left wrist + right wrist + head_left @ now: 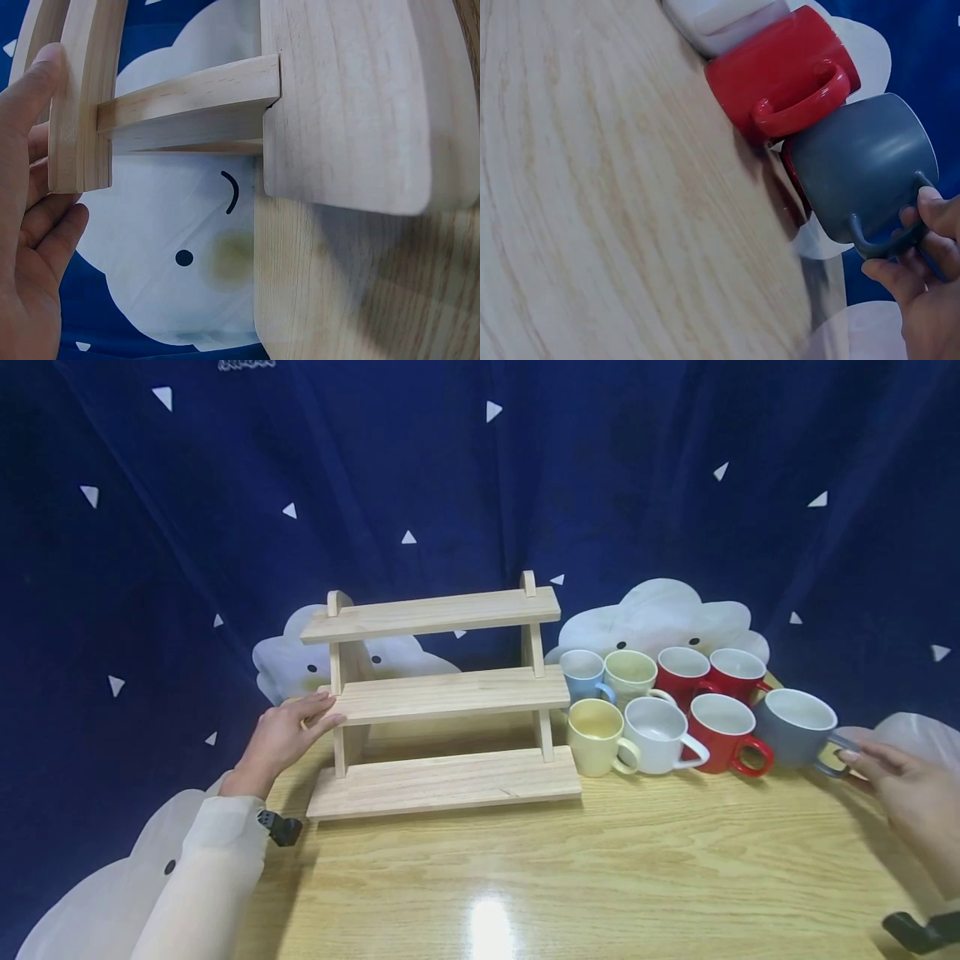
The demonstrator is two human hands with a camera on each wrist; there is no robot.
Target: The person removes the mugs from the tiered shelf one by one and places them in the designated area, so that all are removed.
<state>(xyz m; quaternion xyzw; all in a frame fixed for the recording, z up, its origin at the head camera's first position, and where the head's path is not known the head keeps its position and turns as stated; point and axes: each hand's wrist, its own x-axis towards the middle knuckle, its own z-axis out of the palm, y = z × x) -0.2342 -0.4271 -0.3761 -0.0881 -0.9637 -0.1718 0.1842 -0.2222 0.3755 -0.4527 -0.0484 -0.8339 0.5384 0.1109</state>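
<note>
A three-tier wooden display shelf [450,695] stands on the table with bare boards. My left hand [281,735] grips the left end of its middle board, and the left wrist view shows the thumb [46,66] on one face and fingers on the other. At the right end of a group of mugs, my right hand [911,797] holds a grey mug [795,727] by its handle. The right wrist view shows thumb and fingers pinching that grey handle [889,246]. Whether the grey mug's base touches the table, I cannot tell.
Right of the shelf, mugs crowd in two rows: a yellow mug [595,743], a white mug [654,739] and a red mug [716,735] in front; blue [582,677], pale green and red mugs behind. A dark blue curtain [450,460] hangs behind the wooden table [600,868].
</note>
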